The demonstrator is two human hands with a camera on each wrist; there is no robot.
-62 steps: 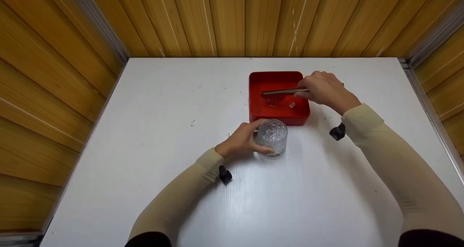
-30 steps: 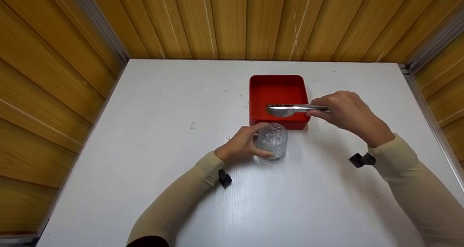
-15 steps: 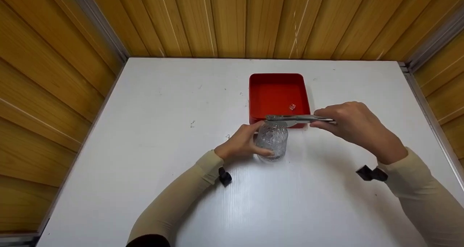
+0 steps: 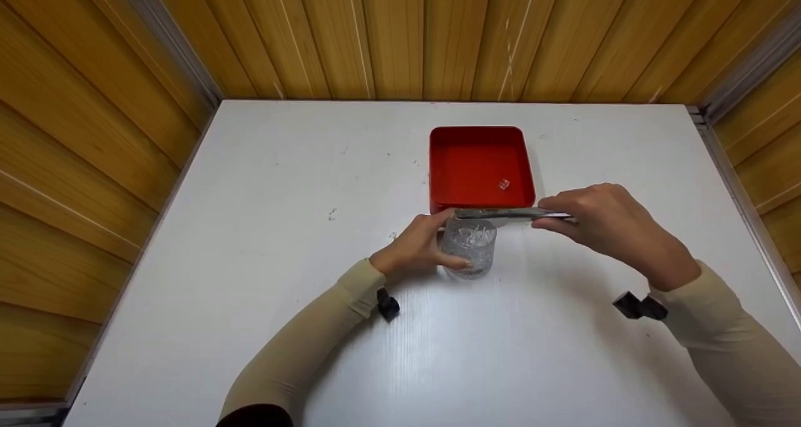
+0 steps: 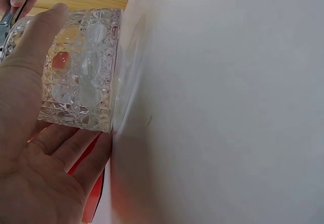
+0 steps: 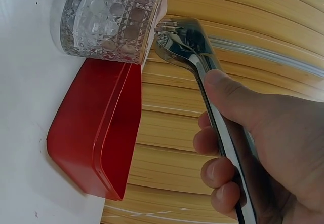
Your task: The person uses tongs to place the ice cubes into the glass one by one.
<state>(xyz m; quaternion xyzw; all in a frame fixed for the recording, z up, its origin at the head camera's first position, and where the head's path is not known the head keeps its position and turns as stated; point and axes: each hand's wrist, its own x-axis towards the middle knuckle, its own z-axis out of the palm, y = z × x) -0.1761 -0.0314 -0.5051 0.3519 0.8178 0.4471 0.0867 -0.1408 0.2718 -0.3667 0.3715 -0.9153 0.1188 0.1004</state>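
A clear cut-glass tumbler [image 4: 474, 255] stands upright on the white table, and clear pieces show inside it. My left hand [image 4: 416, 246] grips it from the left, thumb on the near side and fingers on the far side, as the left wrist view also shows. My right hand [image 4: 601, 223] holds shiny metal tongs [image 4: 516, 213], whose tips are just above the tumbler's mouth. The right wrist view shows the thumb pressing one arm of the tongs [image 6: 202, 74], fingers on the other side. Whether anything lies between the tips, I cannot tell.
Right behind the tumbler stands a square red box [image 4: 463, 164] with a clear cube [image 4: 504, 184] on its floor. The white tabletop [image 4: 300, 176] bears a few small dark marks. Wooden panel walls [image 4: 400, 39] enclose it at the back and sides.
My right hand has brought the tongs out of the red box, toward me, to above the tumbler's mouth, lowering slightly last. My left hand has stayed on the tumbler.
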